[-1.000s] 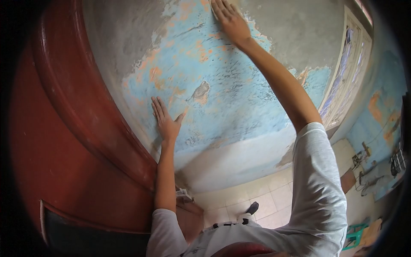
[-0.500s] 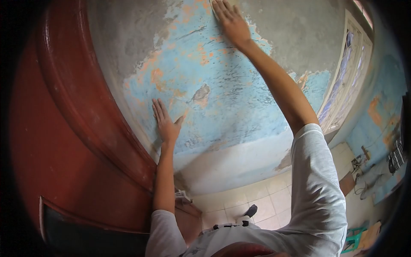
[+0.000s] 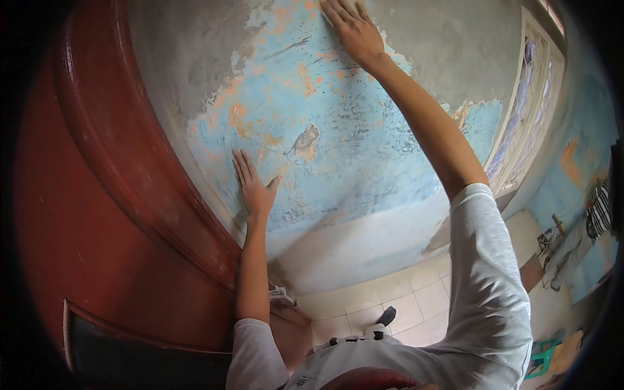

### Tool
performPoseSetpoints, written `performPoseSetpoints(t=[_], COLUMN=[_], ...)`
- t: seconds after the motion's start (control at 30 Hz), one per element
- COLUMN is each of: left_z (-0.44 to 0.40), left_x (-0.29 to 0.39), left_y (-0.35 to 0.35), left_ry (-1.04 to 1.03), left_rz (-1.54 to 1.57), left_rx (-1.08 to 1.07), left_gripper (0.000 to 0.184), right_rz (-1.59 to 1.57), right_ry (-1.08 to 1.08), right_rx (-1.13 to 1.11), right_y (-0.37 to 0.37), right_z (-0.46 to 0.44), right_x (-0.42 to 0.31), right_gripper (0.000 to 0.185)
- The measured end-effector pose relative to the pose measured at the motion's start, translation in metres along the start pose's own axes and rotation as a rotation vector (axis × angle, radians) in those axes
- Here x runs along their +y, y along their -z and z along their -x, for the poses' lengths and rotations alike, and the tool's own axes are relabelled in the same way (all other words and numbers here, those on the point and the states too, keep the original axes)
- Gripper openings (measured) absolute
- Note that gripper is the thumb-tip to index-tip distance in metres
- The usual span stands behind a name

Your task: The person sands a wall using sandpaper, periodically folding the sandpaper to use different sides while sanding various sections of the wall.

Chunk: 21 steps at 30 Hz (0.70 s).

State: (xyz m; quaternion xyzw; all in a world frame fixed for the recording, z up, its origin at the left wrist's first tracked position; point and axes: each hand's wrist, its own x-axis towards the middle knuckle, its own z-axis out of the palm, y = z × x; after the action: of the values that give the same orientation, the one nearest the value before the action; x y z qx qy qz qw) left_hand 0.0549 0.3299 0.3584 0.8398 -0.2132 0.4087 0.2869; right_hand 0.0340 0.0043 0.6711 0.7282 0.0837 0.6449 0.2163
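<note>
A wall of worn, flaking blue paint with orange patches and dark scuffs fills the middle of the head view. My left hand lies against its lower left part, fingers stretched and thumb apart, holding nothing. High on the wall, my right hand is laid flat with its fingers extended, near where blue paint meets bare grey plaster. The right fingertips reach the top edge of the view. Something pale shows between them, but I cannot make out what it is, and the palm side is hidden.
A dark red door stands close on the left. A white-framed window is at the right. Below are pale floor tiles and my dark-clad foot. A green stool and a striped cloth are at far right.
My right hand has shifted slightly down and to the right on the wall. The left hand stays in place against it. The view has tilted a little.
</note>
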Motion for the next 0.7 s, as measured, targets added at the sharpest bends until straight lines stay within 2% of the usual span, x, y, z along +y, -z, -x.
performPoseSetpoints(t=[0.03,0.07,0.13,0.17,0.2,0.27,0.3,0.33,0.4,0.47,0.53,0.57,0.6,0.67,0.7], left_z=[0.003,0.003,0.002,0.002,0.002,0.002,0.004,0.005,0.005,0.004,0.006,0.007,0.005,0.004,0.004], left_x=[0.001,0.001,0.004,0.006,0.006,0.001,-0.001,0.0,0.003,0.002,0.002,0.001,0.001,0.003,0.003], left_y=[0.0,0.002,0.003,0.003,0.003,0.0,-0.002,-0.001,-0.003,-0.003,-0.003,-0.002,-0.001,-0.001,0.0], left_ry=[0.002,0.008,0.015,0.053,0.089,0.07,0.054,0.056,0.074,0.066,0.066,0.059,0.048,0.057,0.06], left_rz=[-0.001,-0.002,-0.001,-0.057,-0.112,-0.086,-0.062,-0.061,-0.1,-0.104,-0.1,-0.08,-0.06,-0.058,-0.061], left_rx=[-0.007,-0.011,-0.006,-0.036,-0.068,-0.061,-0.055,-0.055,-0.045,-0.044,-0.047,-0.048,-0.045,-0.048,-0.057], left_gripper=[0.129,0.129,0.129,0.129,0.129,0.13,0.131,0.131,0.128,0.128,0.128,0.129,0.129,0.13,0.13], right_rz=[0.304,0.3,0.146,0.047,0.049,0.329,0.455,0.454,0.11,0.038,0.349,0.375,0.316,0.067,0.066], right_ry=[-0.022,-0.028,0.321,0.395,0.391,0.177,0.142,0.143,0.482,0.476,0.117,0.061,0.165,0.36,0.361], right_rx=[-0.089,-0.096,-0.079,-0.083,-0.083,-0.03,-0.145,-0.145,-0.121,-0.124,-0.088,-0.153,-0.189,0.013,0.015], right_y=[-0.003,-0.002,-0.005,-0.002,-0.001,-0.001,-0.001,-0.002,-0.003,-0.001,0.008,0.007,0.005,-0.012,-0.006], right_z=[0.004,0.011,0.016,0.011,0.006,-0.001,0.002,0.007,0.008,-0.002,-0.007,-0.001,0.003,0.012,0.011], right_x=[-0.014,-0.019,-0.022,-0.007,0.004,0.017,0.0,-0.007,-0.012,0.004,0.005,-0.016,-0.025,-0.012,-0.004], right_gripper=[0.065,0.065,0.067,0.067,0.067,0.071,0.071,0.071,0.069,0.067,0.067,0.068,0.068,0.068,0.068])
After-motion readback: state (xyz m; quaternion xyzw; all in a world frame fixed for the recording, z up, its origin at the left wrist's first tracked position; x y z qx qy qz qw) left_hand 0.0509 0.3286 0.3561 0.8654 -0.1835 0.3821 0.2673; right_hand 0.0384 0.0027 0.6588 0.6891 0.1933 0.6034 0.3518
